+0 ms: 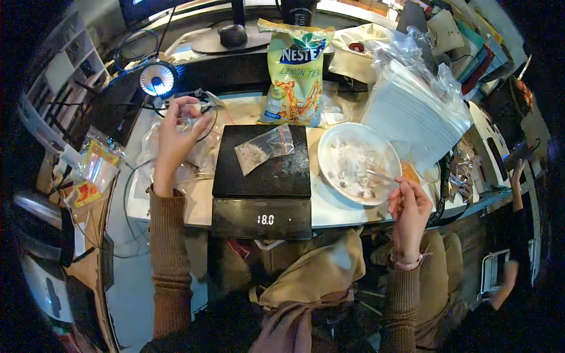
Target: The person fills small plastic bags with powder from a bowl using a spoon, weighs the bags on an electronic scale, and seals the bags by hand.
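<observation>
My right hand (409, 206) pinches the handle of a spoon (384, 177). The spoon's far end rests in a white bowl (329, 176) holding pale powder and darker clumps. A small zip bag (254, 154) with whitish contents lies on a black digital scale (262, 183), which reads 18.0; some powder is scattered on the plate beside it. Left of the scale, my left hand (181, 126) is raised with thumb and fingers curled together near some clear, shiny material. What it grips is not distinct.
Behind the scale stands a yellow-green Nestea lemon tea bag (295, 79). A stack of white plastic-wrapped sheets (412, 106) leans at the right. A small round lit device (158, 79), cables and clear plastic bags (203, 159) are at the left. Another person's arm (517, 185) shows far right.
</observation>
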### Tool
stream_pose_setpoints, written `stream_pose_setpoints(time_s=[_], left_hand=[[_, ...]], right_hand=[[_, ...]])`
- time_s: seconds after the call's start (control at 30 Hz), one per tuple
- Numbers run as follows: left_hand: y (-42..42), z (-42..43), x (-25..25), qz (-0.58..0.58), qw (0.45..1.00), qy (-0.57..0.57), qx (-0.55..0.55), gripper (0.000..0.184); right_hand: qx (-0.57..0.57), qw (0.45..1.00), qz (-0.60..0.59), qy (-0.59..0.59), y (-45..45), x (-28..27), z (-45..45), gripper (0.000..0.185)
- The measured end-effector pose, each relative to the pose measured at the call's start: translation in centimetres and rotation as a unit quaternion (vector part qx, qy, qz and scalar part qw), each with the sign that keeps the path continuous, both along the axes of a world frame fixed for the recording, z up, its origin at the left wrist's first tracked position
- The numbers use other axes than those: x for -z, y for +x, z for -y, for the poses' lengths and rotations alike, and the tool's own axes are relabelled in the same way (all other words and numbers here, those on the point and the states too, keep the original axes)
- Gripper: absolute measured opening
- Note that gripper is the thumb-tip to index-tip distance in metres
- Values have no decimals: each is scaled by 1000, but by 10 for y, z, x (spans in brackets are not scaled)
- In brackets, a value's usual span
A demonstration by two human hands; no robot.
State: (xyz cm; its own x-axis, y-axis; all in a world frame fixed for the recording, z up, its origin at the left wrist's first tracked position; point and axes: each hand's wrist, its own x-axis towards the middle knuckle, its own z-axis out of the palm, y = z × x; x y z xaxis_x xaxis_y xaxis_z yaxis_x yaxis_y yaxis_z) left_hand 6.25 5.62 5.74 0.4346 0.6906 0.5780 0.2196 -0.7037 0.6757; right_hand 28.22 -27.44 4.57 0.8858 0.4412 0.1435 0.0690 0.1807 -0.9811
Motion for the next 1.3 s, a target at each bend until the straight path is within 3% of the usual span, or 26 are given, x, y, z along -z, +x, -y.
stream_pose_setpoints(time_s=[0.1,0.13,0.2,0.33,0.5,0.77,0.87,1.0,1.3], left_hand=[[8,1,-10,30,976,-105,188,49],[15,7,-23,29,975,-100,194,49],[30,26,-48,-170,934,5,313,60],[57,38,-68,-156,904,56,393,64],[56,32,-43,-131,915,27,381,69],[65,45,-20,-179,913,99,354,73],[72,52,-19,-155,921,6,357,70],[73,56,-21,-129,923,-34,362,65],[67,55,-31,-101,930,-32,351,68]], right_hand=[[23,999,4,29,4,-7,2,16],[27,999,6,35,6,-10,2,16],[33,999,9,41,10,-17,2,16],[32,999,20,21,22,-28,2,17],[35,999,-3,-12,30,-32,2,18],[9,1000,-8,-2,28,-45,-19,18],[-32,999,-3,-18,28,-51,-29,18],[-86,996,-10,-24,22,-56,-47,17],[-171,985,-2,-40,8,-65,-89,15]])
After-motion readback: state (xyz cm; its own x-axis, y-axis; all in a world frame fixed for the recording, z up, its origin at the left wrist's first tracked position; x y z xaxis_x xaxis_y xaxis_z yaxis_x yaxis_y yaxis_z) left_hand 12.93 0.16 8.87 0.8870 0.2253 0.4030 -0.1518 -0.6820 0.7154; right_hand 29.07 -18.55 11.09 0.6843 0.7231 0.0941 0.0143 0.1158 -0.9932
